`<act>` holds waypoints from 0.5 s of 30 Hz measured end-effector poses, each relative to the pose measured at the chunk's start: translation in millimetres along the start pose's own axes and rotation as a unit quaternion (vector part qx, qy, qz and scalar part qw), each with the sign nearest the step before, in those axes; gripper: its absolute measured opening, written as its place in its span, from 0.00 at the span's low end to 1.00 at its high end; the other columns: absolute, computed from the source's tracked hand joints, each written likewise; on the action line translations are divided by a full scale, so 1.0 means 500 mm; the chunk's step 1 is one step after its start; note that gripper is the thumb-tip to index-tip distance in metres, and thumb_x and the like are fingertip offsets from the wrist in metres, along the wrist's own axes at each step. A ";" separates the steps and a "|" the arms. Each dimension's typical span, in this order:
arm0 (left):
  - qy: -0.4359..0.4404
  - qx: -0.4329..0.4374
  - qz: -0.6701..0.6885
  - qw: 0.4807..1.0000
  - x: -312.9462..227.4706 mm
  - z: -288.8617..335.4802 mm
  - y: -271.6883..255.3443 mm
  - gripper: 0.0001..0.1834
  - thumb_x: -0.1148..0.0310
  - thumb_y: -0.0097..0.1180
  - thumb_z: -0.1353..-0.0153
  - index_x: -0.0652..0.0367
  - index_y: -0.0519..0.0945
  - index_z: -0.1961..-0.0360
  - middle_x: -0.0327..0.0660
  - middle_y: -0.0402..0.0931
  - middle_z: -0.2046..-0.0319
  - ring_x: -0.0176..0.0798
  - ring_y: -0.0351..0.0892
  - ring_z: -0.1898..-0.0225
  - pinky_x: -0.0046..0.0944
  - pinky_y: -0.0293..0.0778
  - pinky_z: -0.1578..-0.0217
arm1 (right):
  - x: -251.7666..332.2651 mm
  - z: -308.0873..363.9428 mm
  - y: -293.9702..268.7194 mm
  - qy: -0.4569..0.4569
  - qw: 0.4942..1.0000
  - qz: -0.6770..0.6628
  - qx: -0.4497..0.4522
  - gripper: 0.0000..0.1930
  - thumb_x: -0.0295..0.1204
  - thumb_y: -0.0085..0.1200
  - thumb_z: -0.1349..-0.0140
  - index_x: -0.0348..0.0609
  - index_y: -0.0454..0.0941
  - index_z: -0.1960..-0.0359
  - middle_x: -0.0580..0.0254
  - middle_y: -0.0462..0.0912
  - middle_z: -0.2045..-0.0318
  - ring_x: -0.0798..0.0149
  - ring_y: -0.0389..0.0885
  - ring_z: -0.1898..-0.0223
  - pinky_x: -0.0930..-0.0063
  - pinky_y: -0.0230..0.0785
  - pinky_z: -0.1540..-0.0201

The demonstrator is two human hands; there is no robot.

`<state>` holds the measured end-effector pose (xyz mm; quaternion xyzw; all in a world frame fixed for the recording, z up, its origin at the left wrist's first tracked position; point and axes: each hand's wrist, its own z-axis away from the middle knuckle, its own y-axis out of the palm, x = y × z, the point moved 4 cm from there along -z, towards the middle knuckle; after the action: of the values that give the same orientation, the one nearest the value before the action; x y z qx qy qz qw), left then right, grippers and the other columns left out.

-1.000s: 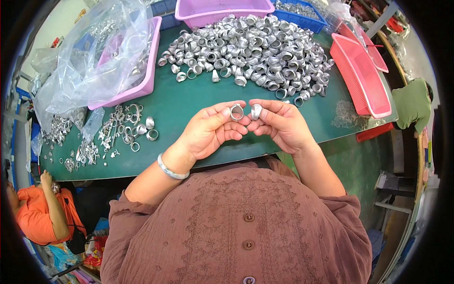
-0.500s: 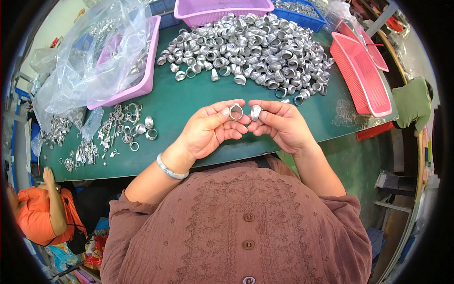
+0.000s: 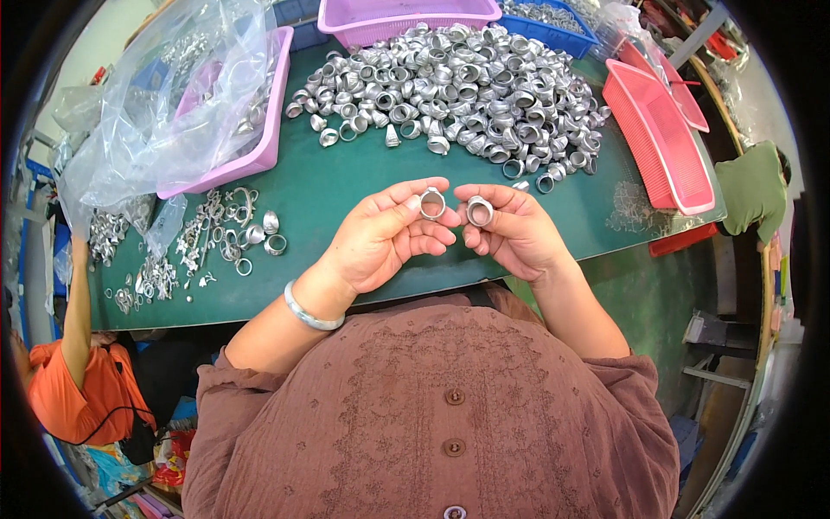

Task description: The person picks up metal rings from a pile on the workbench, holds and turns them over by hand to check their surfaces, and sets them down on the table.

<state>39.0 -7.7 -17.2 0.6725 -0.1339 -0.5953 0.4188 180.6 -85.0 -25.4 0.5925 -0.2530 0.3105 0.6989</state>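
My left hand (image 3: 380, 233) pinches a silver-coloured metal ring (image 3: 442, 203) between thumb and fingertips, its round opening facing me. Close beside it, my right hand (image 3: 524, 229) grips a second silver ring (image 3: 489, 213), also turned so that its hole shows. The two rings are a small gap apart, held above the near edge of the green table (image 3: 363, 270). Beyond my hands lies a large heap of similar metal rings (image 3: 458, 78), with a few loose ones along its near side.
A purple basket (image 3: 275, 121) with clear plastic bags (image 3: 164, 95) stands at left, near small metal pieces (image 3: 157, 278). Pink basket (image 3: 406, 33) and blue crate (image 3: 553, 39) stand behind the heap; a red basket (image 3: 661, 147) sits right. A person in orange (image 3: 78, 389) works at left.
The ring in my right hand has turned from its side to show its opening. My left hand holds its ring nearly still. The person in orange has reached an arm forward.
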 end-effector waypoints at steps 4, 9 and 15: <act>-0.003 -0.003 -0.008 1.000 0.000 0.001 -0.002 0.20 0.68 0.40 0.37 0.69 0.62 0.47 0.50 0.74 0.62 0.39 0.77 0.64 0.32 0.75 0.64 | 0.000 -0.001 -0.003 -0.003 1.000 -0.009 0.006 0.14 0.22 0.51 0.45 0.36 0.72 0.55 0.57 0.79 0.69 0.69 0.78 0.73 0.81 0.71 0.73; -0.011 -0.006 -0.003 1.000 0.001 0.001 -0.006 0.17 0.68 0.40 0.37 0.66 0.66 0.49 0.49 0.74 0.63 0.41 0.77 0.64 0.34 0.75 0.63 | 0.001 -0.004 -0.002 0.007 1.000 -0.012 0.007 0.14 0.22 0.51 0.45 0.37 0.72 0.55 0.58 0.79 0.68 0.69 0.78 0.73 0.80 0.71 0.72; -0.010 0.000 -0.009 1.000 0.000 0.001 -0.006 0.17 0.68 0.41 0.37 0.65 0.66 0.49 0.48 0.74 0.62 0.40 0.77 0.65 0.33 0.74 0.64 | 0.002 -0.005 -0.002 0.006 1.000 -0.008 0.007 0.14 0.23 0.51 0.44 0.37 0.72 0.55 0.58 0.79 0.68 0.69 0.78 0.73 0.80 0.71 0.72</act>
<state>37.5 -6.2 -19.5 0.6675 -0.1319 -0.6058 0.4124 181.8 -82.6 -25.9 0.5976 -0.2417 0.3100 0.6988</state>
